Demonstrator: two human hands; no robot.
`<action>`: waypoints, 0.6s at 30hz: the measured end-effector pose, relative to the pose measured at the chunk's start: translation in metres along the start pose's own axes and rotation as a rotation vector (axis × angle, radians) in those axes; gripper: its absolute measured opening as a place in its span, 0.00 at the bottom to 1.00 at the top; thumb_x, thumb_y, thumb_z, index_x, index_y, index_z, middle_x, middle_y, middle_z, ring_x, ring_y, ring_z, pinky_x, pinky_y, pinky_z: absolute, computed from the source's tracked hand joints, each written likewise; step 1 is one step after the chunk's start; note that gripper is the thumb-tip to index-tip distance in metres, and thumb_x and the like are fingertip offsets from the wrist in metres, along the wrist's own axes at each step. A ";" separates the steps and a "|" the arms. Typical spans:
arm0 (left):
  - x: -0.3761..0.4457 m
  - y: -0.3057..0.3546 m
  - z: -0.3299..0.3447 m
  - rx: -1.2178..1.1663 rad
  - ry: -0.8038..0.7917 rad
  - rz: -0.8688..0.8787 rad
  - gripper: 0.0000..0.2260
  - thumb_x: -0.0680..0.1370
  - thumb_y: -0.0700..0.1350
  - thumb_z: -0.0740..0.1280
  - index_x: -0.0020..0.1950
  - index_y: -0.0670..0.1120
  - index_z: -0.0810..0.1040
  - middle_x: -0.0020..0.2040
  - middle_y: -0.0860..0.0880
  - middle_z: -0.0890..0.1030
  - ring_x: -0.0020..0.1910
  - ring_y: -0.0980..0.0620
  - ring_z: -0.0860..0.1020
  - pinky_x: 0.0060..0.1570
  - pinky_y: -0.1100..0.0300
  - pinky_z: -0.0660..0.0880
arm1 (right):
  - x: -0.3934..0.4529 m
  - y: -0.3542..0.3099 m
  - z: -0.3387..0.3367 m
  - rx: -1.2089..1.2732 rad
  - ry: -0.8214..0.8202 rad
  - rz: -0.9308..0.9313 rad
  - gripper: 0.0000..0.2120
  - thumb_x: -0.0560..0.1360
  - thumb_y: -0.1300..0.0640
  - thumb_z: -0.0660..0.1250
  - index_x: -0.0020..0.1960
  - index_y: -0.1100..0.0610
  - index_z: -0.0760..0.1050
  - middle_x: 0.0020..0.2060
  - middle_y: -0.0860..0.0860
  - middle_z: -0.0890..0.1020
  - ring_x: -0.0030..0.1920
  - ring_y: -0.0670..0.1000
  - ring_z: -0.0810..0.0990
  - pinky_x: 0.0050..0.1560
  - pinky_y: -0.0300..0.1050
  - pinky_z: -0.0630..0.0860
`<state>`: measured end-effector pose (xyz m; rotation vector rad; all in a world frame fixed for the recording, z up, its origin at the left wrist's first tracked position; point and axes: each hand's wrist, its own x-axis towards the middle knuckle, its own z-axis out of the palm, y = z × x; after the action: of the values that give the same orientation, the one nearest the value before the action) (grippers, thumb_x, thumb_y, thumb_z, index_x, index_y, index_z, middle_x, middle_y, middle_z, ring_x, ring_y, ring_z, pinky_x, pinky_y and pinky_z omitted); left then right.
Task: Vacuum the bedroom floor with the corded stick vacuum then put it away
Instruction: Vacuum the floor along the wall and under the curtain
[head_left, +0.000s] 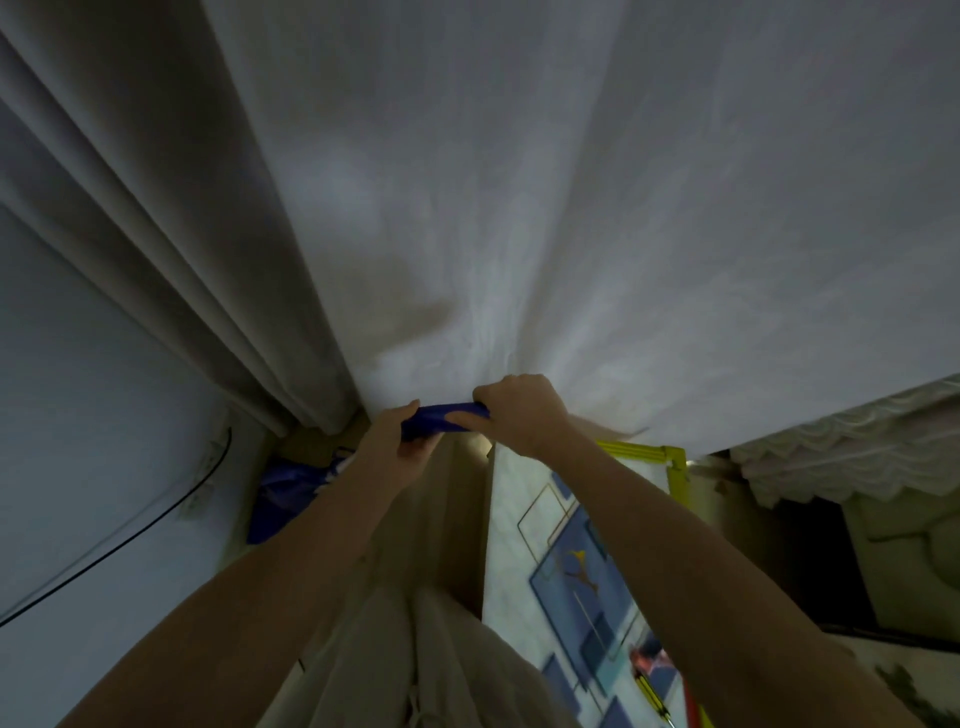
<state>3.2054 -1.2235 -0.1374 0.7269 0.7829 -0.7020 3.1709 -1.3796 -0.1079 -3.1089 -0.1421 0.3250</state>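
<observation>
Gripping blue handle (445, 418) — left hand (402, 444), right hand (519, 413)

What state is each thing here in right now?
Left hand: grips the blue piece's near end.
Right hand: grips its far end.
Blue piece: held level between both hands, at the curtain's foot.
Curtain: drawn, hanging in folds.
Black cord: runs slack along the wall.

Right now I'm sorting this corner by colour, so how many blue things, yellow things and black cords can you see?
Blue: 3, the blue piece gripped by the left hand and right hand, the blue bag on the floor, the blue-patterned board
Yellow: 1, the yellow frame
Black cords: 1, the cord along the wall
Total: 5
</observation>
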 end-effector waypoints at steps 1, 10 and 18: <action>0.001 0.001 -0.002 0.013 0.000 0.011 0.03 0.81 0.36 0.61 0.47 0.42 0.71 0.51 0.41 0.74 0.47 0.45 0.75 0.65 0.49 0.71 | 0.001 -0.002 0.001 0.003 0.007 -0.004 0.28 0.78 0.33 0.50 0.38 0.55 0.71 0.25 0.47 0.67 0.26 0.47 0.67 0.32 0.41 0.63; -0.013 -0.014 0.004 -0.042 -0.023 -0.029 0.06 0.80 0.34 0.61 0.55 0.42 0.72 0.62 0.40 0.73 0.59 0.43 0.74 0.64 0.48 0.69 | -0.013 0.016 -0.010 0.017 -0.013 -0.075 0.29 0.78 0.34 0.53 0.44 0.58 0.79 0.31 0.51 0.76 0.31 0.50 0.73 0.37 0.43 0.70; -0.013 -0.009 0.017 -0.037 -0.049 -0.030 0.06 0.79 0.37 0.63 0.55 0.39 0.72 0.54 0.45 0.76 0.52 0.53 0.78 0.57 0.59 0.73 | 0.003 0.025 -0.036 -0.011 -0.006 -0.078 0.28 0.78 0.34 0.54 0.43 0.57 0.79 0.30 0.50 0.74 0.31 0.50 0.71 0.35 0.41 0.65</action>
<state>3.1981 -1.2379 -0.1212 0.6631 0.7614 -0.7283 3.1831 -1.4043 -0.0742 -3.1028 -0.2648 0.3323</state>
